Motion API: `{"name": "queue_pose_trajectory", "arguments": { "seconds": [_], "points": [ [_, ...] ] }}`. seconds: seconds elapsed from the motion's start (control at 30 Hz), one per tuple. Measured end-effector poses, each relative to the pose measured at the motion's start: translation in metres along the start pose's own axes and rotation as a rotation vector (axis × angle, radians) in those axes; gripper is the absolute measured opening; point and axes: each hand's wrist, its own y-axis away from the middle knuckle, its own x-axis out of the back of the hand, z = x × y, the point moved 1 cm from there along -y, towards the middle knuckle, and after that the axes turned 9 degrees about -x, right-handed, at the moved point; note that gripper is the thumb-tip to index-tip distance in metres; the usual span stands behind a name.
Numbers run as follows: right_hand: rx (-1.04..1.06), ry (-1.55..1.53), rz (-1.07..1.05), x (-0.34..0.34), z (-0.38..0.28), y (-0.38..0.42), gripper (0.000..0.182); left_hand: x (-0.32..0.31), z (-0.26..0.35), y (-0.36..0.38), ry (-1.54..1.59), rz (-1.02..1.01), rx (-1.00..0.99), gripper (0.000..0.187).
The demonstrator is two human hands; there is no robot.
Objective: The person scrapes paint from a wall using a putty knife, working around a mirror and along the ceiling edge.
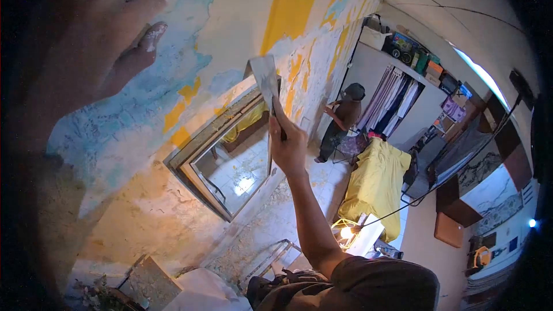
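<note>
My right hand [288, 144] is closed round the handle of a metal scraper [264, 78], whose wide blade points up close to the wall. The wall [230, 17] shows peeling paint in yellow, cream and pale blue patches. At the upper left, my left hand [109, 29] is raised near the wall, its fingers bent and a fingertip dusted white; it is dark, and whether it holds anything is unclear. Between and below the hands, a framed mirror or window [233, 152] is set against the wall.
Another person [343, 118] in a cap stands farther along the wall. Beyond are hanging clothes [389, 101], a yellow-covered piece of furniture [374, 181] and a lit caged lamp [347, 232]. Debris lies on the floor [268, 210].
</note>
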Motion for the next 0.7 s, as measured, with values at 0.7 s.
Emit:
{"name": "queue_pose_trajectory", "arguments": {
  "seconds": [0.7],
  "points": [
    [-0.102, 0.058, 0.093, 0.01, -0.01, -0.031, 0.036, 0.006, 0.007, -0.002, 0.119, -0.043, 0.057, 0.037]
  ]
}}
